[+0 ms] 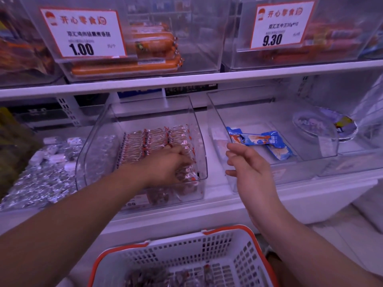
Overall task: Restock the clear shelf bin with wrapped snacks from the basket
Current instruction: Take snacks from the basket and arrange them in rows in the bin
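Note:
The clear shelf bin (pixel 97 150) sits on the lower shelf, filled with neat rows of small wrapped snacks (pixel 153 139) in clear and red wrappers. My left hand (pixel 167 164) reaches into the bin's front right part, its fingers curled down around some of the wrapped snacks there. My right hand (pixel 248 168) hovers to the right of the bin, over the front of the neighbouring bin, fingers loosely bent and holding nothing. Below, the white basket (pixel 186 251) with an orange rim holds a few more wrapped snacks (pixel 145 276) at its bottom.
The neighbouring clear bin (pixel 219 125) on the right holds blue packets (pixel 269 141). Silver-wrapped items (pixel 41 179) lie to the left. The upper shelf (pixel 207 77) carries bins of orange sausages (pixel 149 42) with price cards (pixel 83 32).

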### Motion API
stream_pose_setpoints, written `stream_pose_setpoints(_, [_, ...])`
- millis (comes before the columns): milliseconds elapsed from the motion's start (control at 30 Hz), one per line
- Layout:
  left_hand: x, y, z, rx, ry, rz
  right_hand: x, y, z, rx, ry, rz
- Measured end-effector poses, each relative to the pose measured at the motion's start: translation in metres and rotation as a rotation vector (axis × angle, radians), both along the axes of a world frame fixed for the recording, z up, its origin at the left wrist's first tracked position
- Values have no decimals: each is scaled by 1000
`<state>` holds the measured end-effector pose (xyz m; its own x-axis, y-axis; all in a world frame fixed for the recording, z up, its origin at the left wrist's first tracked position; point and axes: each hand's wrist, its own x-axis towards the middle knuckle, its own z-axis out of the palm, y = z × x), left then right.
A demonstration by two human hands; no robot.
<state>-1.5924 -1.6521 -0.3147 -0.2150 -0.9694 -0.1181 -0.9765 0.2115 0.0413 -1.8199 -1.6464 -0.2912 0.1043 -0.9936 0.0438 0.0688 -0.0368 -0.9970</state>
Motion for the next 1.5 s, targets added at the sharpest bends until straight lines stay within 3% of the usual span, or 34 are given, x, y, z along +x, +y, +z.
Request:
stream_pose_setpoints(167, [-6, -3, -1, -43, -32, 4, 2, 3, -3, -47, 48, -14])
stream_pose_setpoints(400, [-8, -1, -3, -20, 145, 51, 2, 0, -10, -102, 92, -15])
stream_pose_setpoints(700, [-7, -6, -2, 55, 70, -94, 2, 1, -13, -152, 142, 4])
stream_pose_setpoints(867, [-13, -11, -6, 136, 25, -49, 3, 2, -13, -184, 162, 16])
stream_pose_setpoints(1033, [-11, -13, -9, 1, -67, -11, 2, 4, -14, -208, 204, 32])
stream_pose_setpoints(1200, [-1, -7, -12, -51, 67, 37, 1, 3, -15, -210, 207, 45])
stream_pose_setpoints(1500, [7, 1, -6, -86, 102, -14, 1, 4, -20, -228, 195, 58])
